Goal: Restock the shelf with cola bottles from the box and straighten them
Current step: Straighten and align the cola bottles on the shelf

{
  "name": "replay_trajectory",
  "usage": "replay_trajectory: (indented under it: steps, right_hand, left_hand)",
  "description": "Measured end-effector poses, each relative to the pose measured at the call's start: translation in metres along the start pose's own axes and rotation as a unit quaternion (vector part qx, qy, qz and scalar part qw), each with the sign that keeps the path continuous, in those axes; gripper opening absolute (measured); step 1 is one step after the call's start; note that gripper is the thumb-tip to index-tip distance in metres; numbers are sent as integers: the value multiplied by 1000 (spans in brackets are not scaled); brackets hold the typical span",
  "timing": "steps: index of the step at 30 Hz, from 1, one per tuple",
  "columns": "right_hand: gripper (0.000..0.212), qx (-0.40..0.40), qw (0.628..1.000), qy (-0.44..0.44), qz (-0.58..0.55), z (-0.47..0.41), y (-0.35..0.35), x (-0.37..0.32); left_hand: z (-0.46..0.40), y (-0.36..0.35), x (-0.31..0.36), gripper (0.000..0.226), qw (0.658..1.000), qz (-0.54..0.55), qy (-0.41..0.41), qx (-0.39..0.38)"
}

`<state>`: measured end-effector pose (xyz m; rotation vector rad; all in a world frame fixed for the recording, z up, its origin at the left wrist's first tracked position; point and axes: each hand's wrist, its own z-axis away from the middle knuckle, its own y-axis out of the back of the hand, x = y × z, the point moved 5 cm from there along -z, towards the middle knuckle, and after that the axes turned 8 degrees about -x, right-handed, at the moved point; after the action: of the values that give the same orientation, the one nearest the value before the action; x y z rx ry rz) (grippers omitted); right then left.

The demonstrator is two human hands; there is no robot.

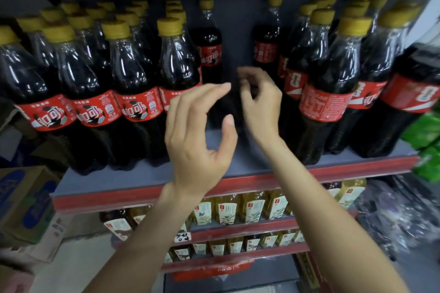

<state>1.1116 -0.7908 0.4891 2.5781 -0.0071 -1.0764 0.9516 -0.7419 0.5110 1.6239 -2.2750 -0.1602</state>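
Cola bottles with yellow caps and red labels fill the grey top shelf [147,181] in two groups, a left group [140,83] and a right group [326,88]. Between them runs a bare gap with two single bottles [209,47] at the back. My left hand [200,140] hovers in front of the gap, fingers relaxed and spread, holding nothing. My right hand [259,100] is raised inside the gap with fingers loosely curled and nothing in them. Neither hand touches a bottle. No box of cola is plainly visible.
Lower shelves hold yellow tea bottles [252,207] behind red price rails. A cardboard carton with blue print [26,200] stands at the left, with more cardboard behind it. Green packets [428,145] and plastic-wrapped goods [392,216] crowd the right side.
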Motion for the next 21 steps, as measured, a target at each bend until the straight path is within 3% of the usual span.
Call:
replay_trajectory:
  steps: [2,5,6,8,10,12,18,21]
  right_hand:
    - [24,26,999,24,-10,36,31,-22]
    - [23,119,991,65,13,89,76,-34]
    - [24,158,985,56,38,101,88,-27]
    - [34,191,978,-6,79,112,105,-6]
    - [50,138,984,-100,50,110,108,13]
    - [61,76,986,-149,12,111,104,20]
    - [55,29,996,-79,20,116,92,1]
    - [59,-25,995,-90,-29,107,76,4]
  left_hand:
    - [-1,-13,-3,25,985,154,76,-16]
    - [1,-50,-11,28,884,374,255,-118]
    - [3,-64,-9,30,856,402,282,-163]
    - [6,-88,1,36,831,405,288,-247]
    - [9,-105,14,42,818,403,292,-288]
    - [12,-114,23,49,822,391,291,-295]
    - [20,-107,12,93,878,288,286,-254]
    - [15,-98,-8,92,901,211,307,-223]
